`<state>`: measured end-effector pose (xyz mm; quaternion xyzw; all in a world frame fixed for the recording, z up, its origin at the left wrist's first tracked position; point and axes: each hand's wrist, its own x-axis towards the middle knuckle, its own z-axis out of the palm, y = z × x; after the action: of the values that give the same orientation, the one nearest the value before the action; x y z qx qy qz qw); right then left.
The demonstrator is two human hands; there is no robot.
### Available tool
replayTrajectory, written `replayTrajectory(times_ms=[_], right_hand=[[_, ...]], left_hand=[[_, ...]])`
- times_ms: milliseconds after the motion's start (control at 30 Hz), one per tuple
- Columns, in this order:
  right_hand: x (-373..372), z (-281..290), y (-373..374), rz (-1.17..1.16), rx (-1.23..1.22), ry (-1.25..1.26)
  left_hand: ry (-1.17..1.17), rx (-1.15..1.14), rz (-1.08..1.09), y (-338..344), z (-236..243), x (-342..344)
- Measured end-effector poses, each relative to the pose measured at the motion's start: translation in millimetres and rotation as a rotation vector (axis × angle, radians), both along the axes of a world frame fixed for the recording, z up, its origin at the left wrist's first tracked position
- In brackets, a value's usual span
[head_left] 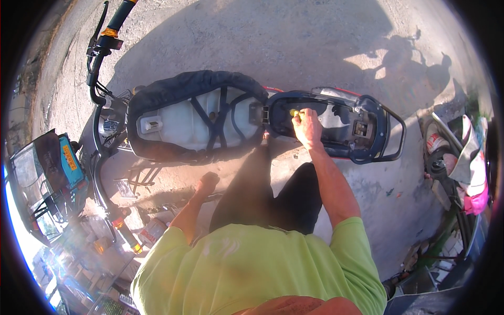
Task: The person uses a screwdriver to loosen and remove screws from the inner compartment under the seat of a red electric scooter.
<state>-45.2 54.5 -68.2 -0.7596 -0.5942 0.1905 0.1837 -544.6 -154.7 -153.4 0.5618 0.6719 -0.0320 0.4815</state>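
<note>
My right hand (308, 128) is over the open under-seat compartment (344, 135) of a scooter, closed on a small yellow-handled tool (294, 112). Its working end cannot be made out. The scooter's seat (202, 80) is flipped open to the left, with its pale underside and dark ribs facing up. A hinge (265, 114) joins it to the compartment. Near my left knee, below the seat, hangs my left hand (208, 182) with its fingers curled in. Whether anything is inside them is hidden.
Handlebars (97, 68) with an orange-ringed grip rise at the left. Beyond them stands another vehicle with a teal panel (69, 157). A grab rail (400, 134) curves round the scooter's rear. Bags and cloth (470, 163) are piled at the right. Concrete ground (252, 37) lies around the scooter.
</note>
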Motion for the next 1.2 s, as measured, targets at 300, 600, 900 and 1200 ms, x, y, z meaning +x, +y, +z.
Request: replayTrajectory(times_ms=[300,600,900,1200], right_hand=[[-7.0,29.7,36.2,0.224,-0.237,-0.108],[-8.3,28.0,64.4,0.435,-0.018,-0.289],[-21.4,64.8,77.2,0.314,-0.470,-0.125],[-15.9,47.0,62.3,0.382,-0.151,-0.161]], left_hand=[[-0.058,0.079,0.040,-4.4,-11.8,-6.3],[-0.044,0.065,-0.017,0.2,1.8,-2.5],[-0.059,-0.004,0.116,-8.9,9.6,-3.2],[-0.051,0.003,0.095,-12.1,-9.7,-12.7]])
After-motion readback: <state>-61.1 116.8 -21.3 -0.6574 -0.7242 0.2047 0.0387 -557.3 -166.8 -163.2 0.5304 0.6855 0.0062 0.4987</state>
